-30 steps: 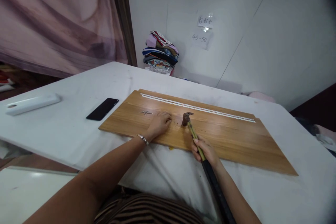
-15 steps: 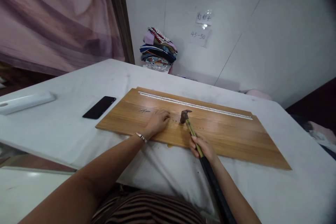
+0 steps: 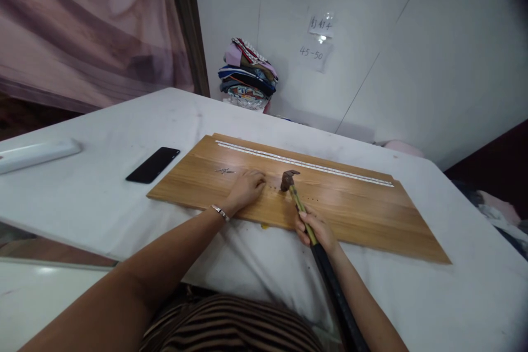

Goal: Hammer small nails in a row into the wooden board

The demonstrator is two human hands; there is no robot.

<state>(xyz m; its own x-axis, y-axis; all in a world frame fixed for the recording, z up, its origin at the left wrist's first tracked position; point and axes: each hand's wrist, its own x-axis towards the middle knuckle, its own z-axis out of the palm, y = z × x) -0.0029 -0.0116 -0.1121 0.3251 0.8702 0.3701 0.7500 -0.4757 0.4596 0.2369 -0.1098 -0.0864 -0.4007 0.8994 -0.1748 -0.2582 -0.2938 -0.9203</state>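
My right hand (image 3: pixel 315 225) is wrapped round the yellow-and-black handle of a claw hammer (image 3: pixel 304 213). The hammer's rusty head (image 3: pixel 287 180) is over the middle of a brown wooden board (image 3: pixel 371 214), just right of my left hand; whether it touches the wood I cannot tell. My left hand (image 3: pixel 247 188) rests on the board, fingers curled and pressed together at the tips. Anything pinched in them is hidden. Small dark nail heads (image 3: pixel 312 199) sit in a row across the board on both sides of the hammer head. Left of my left hand lies a small pile of loose nails (image 3: pixel 225 171).
Two white strips with markings (image 3: pixel 305 164) run along the board's far side. On the white table (image 3: pixel 103 126) are a black phone (image 3: pixel 153 165) and a white long object (image 3: pixel 39 154) to the left. Folded cloths (image 3: pixel 248 74) are stacked by the wall.
The whole view has shifted slightly. Both hands and the hammer keep nearly the same places on the board.
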